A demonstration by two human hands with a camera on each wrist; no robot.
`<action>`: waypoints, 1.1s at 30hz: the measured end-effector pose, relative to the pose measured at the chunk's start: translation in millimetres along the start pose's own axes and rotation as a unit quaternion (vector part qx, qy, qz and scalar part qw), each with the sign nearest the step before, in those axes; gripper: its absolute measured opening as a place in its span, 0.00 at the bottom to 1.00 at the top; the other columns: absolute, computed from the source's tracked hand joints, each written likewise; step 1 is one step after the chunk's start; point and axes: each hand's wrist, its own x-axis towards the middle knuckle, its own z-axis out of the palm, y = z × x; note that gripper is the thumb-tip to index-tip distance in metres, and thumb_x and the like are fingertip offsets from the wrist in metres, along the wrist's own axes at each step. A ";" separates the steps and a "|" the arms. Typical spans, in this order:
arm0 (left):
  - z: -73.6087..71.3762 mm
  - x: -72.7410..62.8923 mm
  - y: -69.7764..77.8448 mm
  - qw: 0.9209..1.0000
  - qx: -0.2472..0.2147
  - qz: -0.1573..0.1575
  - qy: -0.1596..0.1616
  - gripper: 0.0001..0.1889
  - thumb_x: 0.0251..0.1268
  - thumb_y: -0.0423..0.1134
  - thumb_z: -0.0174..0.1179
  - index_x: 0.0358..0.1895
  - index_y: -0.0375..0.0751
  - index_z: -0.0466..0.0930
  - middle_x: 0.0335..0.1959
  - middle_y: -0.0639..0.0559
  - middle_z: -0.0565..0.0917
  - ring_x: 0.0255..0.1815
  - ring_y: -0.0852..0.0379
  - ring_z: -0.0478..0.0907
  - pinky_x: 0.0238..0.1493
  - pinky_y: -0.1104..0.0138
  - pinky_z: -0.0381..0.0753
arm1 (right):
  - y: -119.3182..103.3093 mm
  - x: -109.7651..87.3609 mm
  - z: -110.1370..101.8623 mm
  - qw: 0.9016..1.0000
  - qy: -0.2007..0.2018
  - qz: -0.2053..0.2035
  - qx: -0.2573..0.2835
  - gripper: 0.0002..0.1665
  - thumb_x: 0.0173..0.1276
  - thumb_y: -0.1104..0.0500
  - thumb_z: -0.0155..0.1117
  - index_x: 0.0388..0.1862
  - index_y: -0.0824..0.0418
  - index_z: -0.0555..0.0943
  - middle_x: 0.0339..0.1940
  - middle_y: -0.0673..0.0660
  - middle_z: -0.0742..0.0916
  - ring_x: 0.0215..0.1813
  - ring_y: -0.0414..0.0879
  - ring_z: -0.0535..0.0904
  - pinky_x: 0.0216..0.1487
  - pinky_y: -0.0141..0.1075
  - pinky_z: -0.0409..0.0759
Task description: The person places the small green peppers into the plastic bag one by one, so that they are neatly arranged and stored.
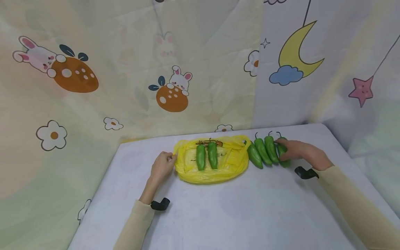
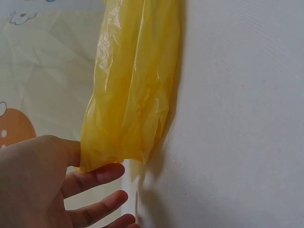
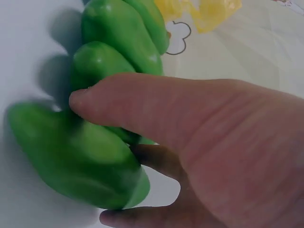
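My left hand (image 1: 161, 168) pinches the left edge of a yellow plastic bag (image 1: 200, 178) between thumb and index finger; the other fingers are apart in the left wrist view. Within the bag's open mouth two green peppers (image 1: 200, 158) lie side by side, stems pointing away, with thin brown stems behind them. My right hand (image 1: 301, 152) is around the rightmost green pepper (image 3: 61, 156) of a row beside the bag. Its thumb lies along one side of that pepper, its fingers on the other. The remaining peppers (image 1: 262, 151) in the row lean close together.
A white table (image 1: 231, 215) carries everything. Behind it hangs a patterned cloth (image 1: 131, 86) with rabbits, flowers and a moon. A black band piece sits at each wrist, below beige sleeves (image 1: 353, 205).
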 end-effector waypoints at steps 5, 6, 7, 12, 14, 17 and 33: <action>-0.2 -0.4 -0.3 1.000 0.001 -0.003 0.001 0.19 0.73 0.52 0.53 0.37 0.42 0.85 0.53 0.42 0.82 0.50 0.46 0.78 0.46 0.53 0.78 | -0.2 2.5 6.3 1.000 0.008 0.016 -0.015 0.52 0.61 0.51 0.70 0.76 0.72 0.57 0.69 0.83 0.67 0.67 0.79 0.66 0.61 0.70 0.68; -0.3 -0.3 -0.4 1.000 0.002 -0.003 0.002 0.19 0.73 0.52 0.53 0.37 0.42 0.85 0.53 0.42 0.82 0.50 0.46 0.78 0.46 0.53 0.78 | -0.6 2.9 7.5 1.000 0.009 0.020 -0.017 0.52 0.61 0.51 0.70 0.76 0.72 0.57 0.69 0.83 0.68 0.66 0.79 0.66 0.61 0.70 0.68; -0.4 -0.2 -0.4 1.000 0.001 -0.003 0.002 0.19 0.73 0.52 0.53 0.38 0.41 0.86 0.53 0.42 0.82 0.51 0.46 0.78 0.46 0.53 0.78 | -0.8 3.4 8.5 0.999 0.011 0.024 -0.019 0.52 0.61 0.52 0.70 0.76 0.72 0.57 0.68 0.83 0.68 0.66 0.80 0.66 0.60 0.70 0.69; -0.6 0.3 0.3 1.000 0.001 0.001 0.001 0.19 0.73 0.52 0.52 0.37 0.41 0.86 0.53 0.42 0.82 0.51 0.46 0.78 0.46 0.53 0.78 | -1.2 4.3 10.1 0.998 0.027 0.033 -0.044 0.51 0.58 0.52 0.70 0.75 0.70 0.59 0.62 0.85 0.70 0.60 0.80 0.69 0.54 0.70 0.72; -0.3 0.1 0.1 1.000 0.001 0.000 0.002 0.19 0.73 0.52 0.52 0.36 0.42 0.85 0.52 0.42 0.82 0.50 0.46 0.78 0.45 0.54 0.78 | -0.9 4.1 9.9 0.997 0.034 0.033 -0.053 0.51 0.57 0.52 0.71 0.74 0.70 0.60 0.60 0.85 0.71 0.59 0.79 0.70 0.52 0.70 0.73; 0.1 0.2 -0.5 1.000 0.003 0.000 0.003 0.19 0.73 0.52 0.52 0.34 0.42 0.84 0.52 0.42 0.82 0.49 0.46 0.77 0.44 0.55 0.77 | -0.1 3.6 9.7 0.997 0.042 0.034 -0.057 0.50 0.56 0.53 0.71 0.74 0.69 0.61 0.59 0.85 0.71 0.58 0.79 0.70 0.51 0.69 0.74; 1.3 2.1 -2.5 1.000 0.002 0.003 -0.003 0.18 0.73 0.51 0.53 0.35 0.42 0.84 0.53 0.42 0.82 0.49 0.47 0.77 0.44 0.55 0.77 | -3.4 -1.0 6.2 0.997 0.042 0.040 -0.047 0.53 0.57 0.51 0.71 0.74 0.70 0.56 0.58 0.88 0.69 0.57 0.79 0.69 0.53 0.68 0.74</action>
